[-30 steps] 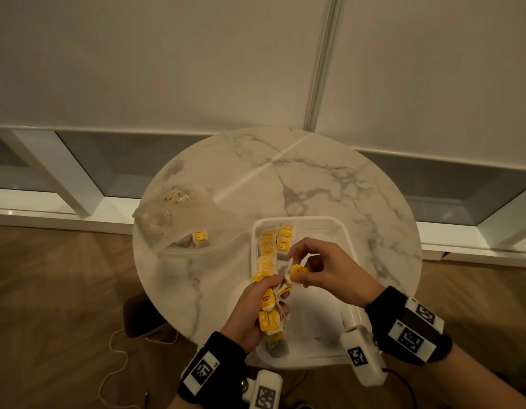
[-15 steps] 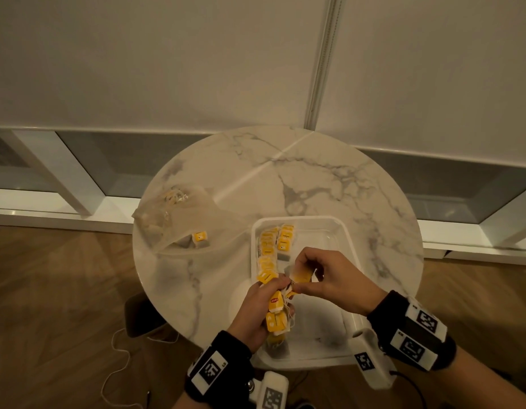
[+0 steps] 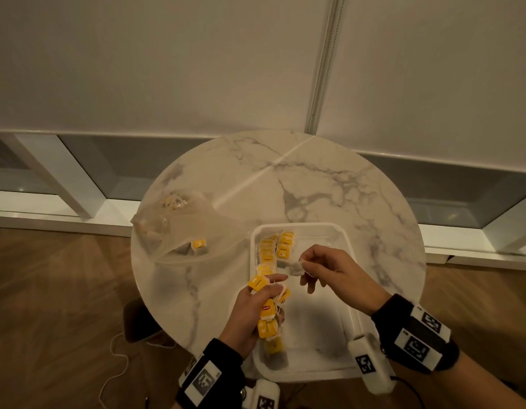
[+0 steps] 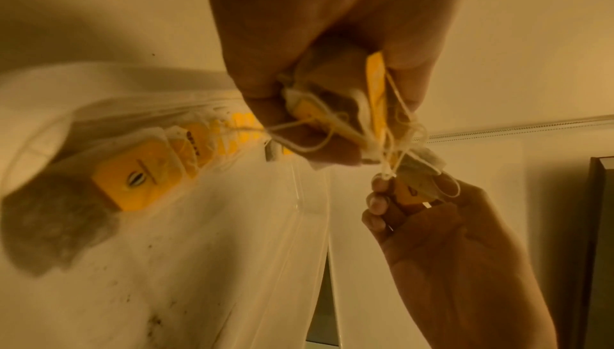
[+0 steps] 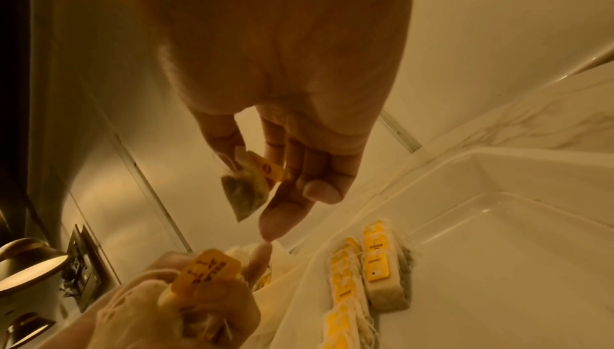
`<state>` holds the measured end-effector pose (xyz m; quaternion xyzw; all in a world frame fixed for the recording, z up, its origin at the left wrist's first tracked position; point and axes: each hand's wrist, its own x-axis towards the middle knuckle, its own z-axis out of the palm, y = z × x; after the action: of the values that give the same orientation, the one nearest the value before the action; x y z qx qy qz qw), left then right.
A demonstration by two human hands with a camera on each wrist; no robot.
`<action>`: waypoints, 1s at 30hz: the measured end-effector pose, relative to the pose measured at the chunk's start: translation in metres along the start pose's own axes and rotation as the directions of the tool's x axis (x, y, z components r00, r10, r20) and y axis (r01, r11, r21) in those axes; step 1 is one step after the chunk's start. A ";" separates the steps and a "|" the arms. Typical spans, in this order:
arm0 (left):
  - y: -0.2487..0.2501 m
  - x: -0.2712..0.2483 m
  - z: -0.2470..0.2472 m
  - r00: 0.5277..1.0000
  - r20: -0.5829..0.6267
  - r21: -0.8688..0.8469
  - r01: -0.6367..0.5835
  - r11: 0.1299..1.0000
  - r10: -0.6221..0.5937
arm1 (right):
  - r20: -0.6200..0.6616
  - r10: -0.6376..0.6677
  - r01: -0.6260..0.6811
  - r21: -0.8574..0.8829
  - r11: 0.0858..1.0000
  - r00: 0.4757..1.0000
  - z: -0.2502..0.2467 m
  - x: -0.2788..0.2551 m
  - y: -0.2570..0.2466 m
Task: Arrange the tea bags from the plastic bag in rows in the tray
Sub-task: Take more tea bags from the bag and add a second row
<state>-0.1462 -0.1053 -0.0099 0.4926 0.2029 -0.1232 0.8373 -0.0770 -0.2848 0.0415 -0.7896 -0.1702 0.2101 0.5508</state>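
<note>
A white tray (image 3: 348, 293) sits on the round marble table (image 3: 285, 187). Two short rows of yellow-tagged tea bags (image 3: 275, 247) lie in its far left corner, also seen as rows of tea bags (image 5: 362, 276) from the right wrist. My left hand (image 3: 255, 305) grips a tangled bunch of tea bags (image 3: 269, 320) over the tray's left rim; the bunch (image 4: 349, 108) shows strings knotted together. My right hand (image 3: 323, 267) pinches a single tea bag (image 3: 295, 267) above the tray, and that tea bag (image 5: 247, 186) hangs between thumb and fingers.
A crumpled clear plastic bag (image 3: 179, 228) lies at the table's left with one tea bag (image 3: 199, 246) in it. The near half of the tray floor (image 3: 314, 329) holds no tea bags. Wooden floor and a white cable (image 3: 117, 367) lie below left.
My right hand has pulled one tea bag away from the left hand's bunch, moving up and to the right over the tray. The left hand stays put with the bunch.
</note>
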 end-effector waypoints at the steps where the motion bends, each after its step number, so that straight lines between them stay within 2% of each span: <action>1: 0.001 0.001 0.001 1.000 0.017 -0.009 0.004 1.000 -0.003 | 0.021 0.004 -0.004 -0.001 1.000 1.000 0.001 0.001 0.000; 5: 0.004 0.005 0.007 0.995 0.092 -0.039 0.049 0.998 -0.045 | 0.091 -0.023 0.034 -0.120 0.992 0.996 0.003 0.004 -0.002; 8: 0.006 0.007 0.009 0.997 0.072 -0.016 0.038 0.999 -0.036 | 0.128 -0.042 0.067 -0.197 0.978 0.991 0.000 0.005 -0.007; 11: 0.004 0.009 0.008 0.998 0.057 0.013 0.008 1.000 -0.009 | 0.144 -0.039 0.067 -0.194 0.979 0.989 -0.002 0.006 -0.009; 18: 0.002 0.012 0.007 1.000 -0.006 0.004 -0.017 1.000 0.017 | 0.094 0.019 -0.003 -0.174 0.985 0.995 -0.004 0.010 -0.001; 26: 0.001 0.012 0.010 0.985 -0.069 0.096 -0.150 0.984 0.157 | 0.086 0.102 -0.094 -0.100 0.991 0.991 0.000 0.015 -0.004; 30: 0.002 0.012 0.008 0.972 -0.082 0.145 -0.206 0.968 0.219 | 0.081 0.068 -0.059 -0.108 0.992 0.994 -0.001 0.015 -0.004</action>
<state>-0.1327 -0.1113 -0.0110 0.5724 0.1806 -0.0221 0.7995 -0.0642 -0.2764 0.0435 -0.8129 -0.1790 0.2516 0.4938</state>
